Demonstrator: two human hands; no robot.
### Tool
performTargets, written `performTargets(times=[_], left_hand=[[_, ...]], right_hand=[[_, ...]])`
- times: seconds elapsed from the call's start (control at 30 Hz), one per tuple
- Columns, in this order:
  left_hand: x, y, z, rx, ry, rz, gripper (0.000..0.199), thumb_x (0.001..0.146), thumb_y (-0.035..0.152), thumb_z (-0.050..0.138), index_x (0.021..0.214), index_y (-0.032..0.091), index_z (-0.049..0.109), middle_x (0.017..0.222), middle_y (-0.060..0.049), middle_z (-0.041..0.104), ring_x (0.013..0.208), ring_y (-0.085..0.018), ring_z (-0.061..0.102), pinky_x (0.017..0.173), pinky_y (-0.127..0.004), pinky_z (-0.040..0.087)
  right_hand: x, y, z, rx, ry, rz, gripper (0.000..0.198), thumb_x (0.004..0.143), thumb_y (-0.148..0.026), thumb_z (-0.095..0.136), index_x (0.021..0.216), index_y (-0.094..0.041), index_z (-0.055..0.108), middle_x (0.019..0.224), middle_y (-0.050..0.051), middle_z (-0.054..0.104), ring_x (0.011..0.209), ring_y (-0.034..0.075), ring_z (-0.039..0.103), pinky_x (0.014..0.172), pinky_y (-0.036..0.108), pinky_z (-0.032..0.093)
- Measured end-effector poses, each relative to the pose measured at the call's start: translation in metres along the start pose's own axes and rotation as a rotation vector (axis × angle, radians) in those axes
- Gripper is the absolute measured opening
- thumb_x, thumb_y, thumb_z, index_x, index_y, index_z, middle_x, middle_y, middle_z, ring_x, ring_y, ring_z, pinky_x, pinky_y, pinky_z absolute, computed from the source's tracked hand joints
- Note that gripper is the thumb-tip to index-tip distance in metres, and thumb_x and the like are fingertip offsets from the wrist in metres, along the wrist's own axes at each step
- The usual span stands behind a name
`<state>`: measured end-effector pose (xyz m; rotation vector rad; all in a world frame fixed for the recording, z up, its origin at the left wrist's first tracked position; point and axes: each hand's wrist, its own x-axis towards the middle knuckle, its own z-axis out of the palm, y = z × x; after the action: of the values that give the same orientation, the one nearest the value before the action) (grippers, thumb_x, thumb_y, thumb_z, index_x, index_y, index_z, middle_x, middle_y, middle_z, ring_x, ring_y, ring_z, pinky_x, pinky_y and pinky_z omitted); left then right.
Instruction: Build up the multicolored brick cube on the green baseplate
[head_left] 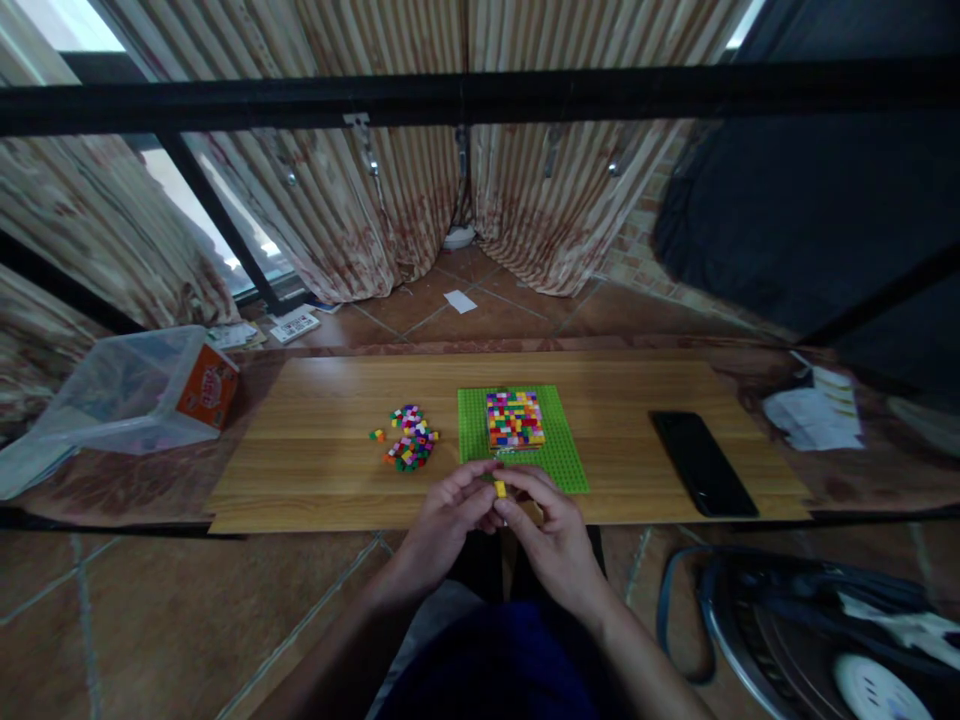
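A small yellow toy brick (500,489) is between the fingertips of my two hands, just in front of the green baseplate (559,460). My right hand (551,535) pinches it with thumb and forefinger. Close against it is my left hand (450,515), fingers curled together; whether they grip the same brick or another is hidden. On the baseplate stands a multicoloured block of bricks (514,418), built in tight rows. Left of the baseplate, a loose pile of coloured bricks (412,437) lies on the wooden board.
A black phone (703,463) lies at the right of the wooden board (315,440). Beyond the left end stands a clear plastic bin (135,390) with an orange label. Crumpled white paper (814,412) is at the far right. A dark metal bar (420,100) crosses before the curtains.
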<state>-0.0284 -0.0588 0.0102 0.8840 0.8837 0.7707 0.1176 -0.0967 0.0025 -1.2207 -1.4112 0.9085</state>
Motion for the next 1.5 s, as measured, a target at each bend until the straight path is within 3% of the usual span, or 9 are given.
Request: performTargets(times=[0.2,0.43,0.67,0.87,1.3,1.5], left_hand=[[0.005,-0.006,0.009,0.053,-0.025,-0.024,0.045,0.077,0.038,0.066,0.113,0.013,0.06,0.075,-0.003,0.065,0.061,-0.01,0.055,0.06,-0.024,0.044],[-0.001,-0.012,-0.018,0.234,0.177,0.006,0.035,0.075,0.038,0.066,0.101,0.015,0.065,0.078,-0.003,0.069,0.063,-0.011,0.058,0.063,-0.026,0.047],[-0.008,-0.012,-0.051,0.235,0.337,-0.024,0.036,0.069,0.042,0.072,0.094,0.016,0.066,0.078,-0.004,0.07,0.071,-0.016,0.064,0.068,-0.029,0.051],[-0.008,-0.01,-0.061,0.227,0.404,-0.033,0.036,0.066,0.04,0.073,0.092,0.016,0.067,0.075,-0.004,0.071,0.067,-0.015,0.063,0.065,-0.028,0.051],[-0.009,-0.012,-0.067,0.245,0.348,-0.032,0.033,0.071,0.038,0.069,0.096,0.016,0.068,0.079,-0.005,0.071,0.074,-0.017,0.065,0.069,-0.029,0.051],[-0.01,-0.012,-0.07,0.25,0.321,-0.027,0.031,0.073,0.037,0.067,0.096,0.016,0.067,0.078,-0.004,0.07,0.069,-0.015,0.063,0.066,-0.028,0.05]], right_hand=[[0.001,0.009,-0.011,-0.015,0.132,0.048,0.022,0.084,-0.031,0.064,0.105,-0.029,0.07,0.099,0.003,0.067,0.089,0.018,0.062,0.081,0.032,0.048],[0.031,0.051,-0.046,-0.049,0.412,0.174,0.028,0.079,-0.04,0.065,0.098,-0.021,0.073,0.098,0.007,0.07,0.087,0.02,0.063,0.079,0.035,0.049],[0.059,0.068,-0.043,-0.112,0.413,0.22,0.033,0.079,-0.045,0.063,0.097,-0.02,0.074,0.1,0.009,0.072,0.091,0.023,0.066,0.084,0.038,0.048],[0.061,0.072,-0.028,-0.155,0.449,0.188,0.033,0.081,-0.045,0.061,0.099,-0.02,0.074,0.102,0.009,0.072,0.093,0.023,0.064,0.086,0.038,0.047],[0.057,0.062,-0.024,-0.29,0.427,0.151,0.038,0.087,-0.047,0.052,0.105,-0.019,0.071,0.107,0.011,0.069,0.101,0.024,0.061,0.093,0.04,0.044],[0.06,0.069,-0.023,-0.111,0.489,0.254,0.041,0.085,-0.053,0.053,0.097,-0.019,0.073,0.102,0.01,0.073,0.097,0.024,0.064,0.087,0.039,0.047]])
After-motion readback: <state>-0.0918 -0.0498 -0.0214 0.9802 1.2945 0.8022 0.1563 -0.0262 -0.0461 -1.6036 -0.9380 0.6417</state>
